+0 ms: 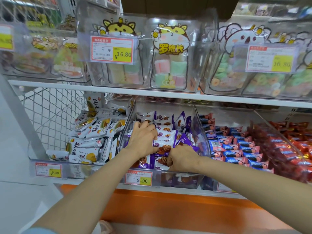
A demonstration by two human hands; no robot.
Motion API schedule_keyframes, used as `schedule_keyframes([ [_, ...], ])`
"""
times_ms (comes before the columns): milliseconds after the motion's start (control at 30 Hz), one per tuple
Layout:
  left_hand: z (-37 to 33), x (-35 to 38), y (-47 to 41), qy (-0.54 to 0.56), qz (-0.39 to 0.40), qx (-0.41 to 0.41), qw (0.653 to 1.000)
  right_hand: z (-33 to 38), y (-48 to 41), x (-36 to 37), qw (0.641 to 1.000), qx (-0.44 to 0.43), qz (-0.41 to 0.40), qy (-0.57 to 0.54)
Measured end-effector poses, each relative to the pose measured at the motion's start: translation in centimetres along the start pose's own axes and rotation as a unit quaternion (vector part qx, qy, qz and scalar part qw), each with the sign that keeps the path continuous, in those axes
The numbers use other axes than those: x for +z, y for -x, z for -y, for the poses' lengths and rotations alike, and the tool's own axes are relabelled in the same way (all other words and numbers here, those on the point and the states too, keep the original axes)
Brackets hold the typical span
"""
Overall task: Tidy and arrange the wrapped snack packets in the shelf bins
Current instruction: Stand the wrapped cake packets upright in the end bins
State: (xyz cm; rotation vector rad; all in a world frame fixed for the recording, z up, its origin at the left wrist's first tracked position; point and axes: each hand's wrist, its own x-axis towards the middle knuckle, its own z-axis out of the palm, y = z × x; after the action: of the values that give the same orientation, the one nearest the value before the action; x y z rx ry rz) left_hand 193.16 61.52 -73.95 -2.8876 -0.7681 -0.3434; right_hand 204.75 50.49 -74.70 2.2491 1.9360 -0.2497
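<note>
**Head view.** White shop shelving (pixel 118 89) stands in two tiers above an orange base ledge (pixel 168 205), with wire mesh (pixel 50 112) closing the left end.

- **Upper tier:** clear bins hold cartoon-printed sweet bags (pixel 170 65). One price tag (pixel 112 49) reads 16.80.
- **Lower tier:** the purple-and-white snack packets (pixel 164 132) fill the middle clear bin (pixel 202 137). White packets (pixel 94 129) lie in the bin to its left. Pink-and-blue packets (pixel 236 146) and then red packets (pixel 287 146) lie to its right.
- **Hands:** the left hand (pixel 143 139) lies on the pile mid-bin, fingers bent down over the packets; whether they grasp one cannot be told. The right hand (pixel 182 157), at the bin's front, has its fingers curled round one packet's edge.
- **Hidden or unclear:** the fingertips of both hands are hidden among the wrappers. The upper-right bins and tags are blurred, and the red packets are cut off at the frame edge.
</note>
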Motion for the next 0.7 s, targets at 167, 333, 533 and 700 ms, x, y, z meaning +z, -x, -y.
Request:
schedule_keyframes([
  [167,0.1,0.0,-0.1,0.0,0.004,-0.003,1.0,0.2,-0.2,0.3,0.999,0.028,-0.01,-0.014],
  [333,0.1,-0.1,0.0,0.004,0.003,0.005,1.0,0.2,-0.1,0.5,0.997,0.047,-0.066,-0.002],
  [533,0.4,0.0,0.5,0.067,0.033,0.035,0.997,0.3,-0.3,0.7,0.993,0.053,-0.104,0.034],
  [700,-0.4,0.2,1.0,-0.023,0.083,0.065,0.994,0.1,-0.3,0.6,0.992,0.048,-0.108,0.038],
])
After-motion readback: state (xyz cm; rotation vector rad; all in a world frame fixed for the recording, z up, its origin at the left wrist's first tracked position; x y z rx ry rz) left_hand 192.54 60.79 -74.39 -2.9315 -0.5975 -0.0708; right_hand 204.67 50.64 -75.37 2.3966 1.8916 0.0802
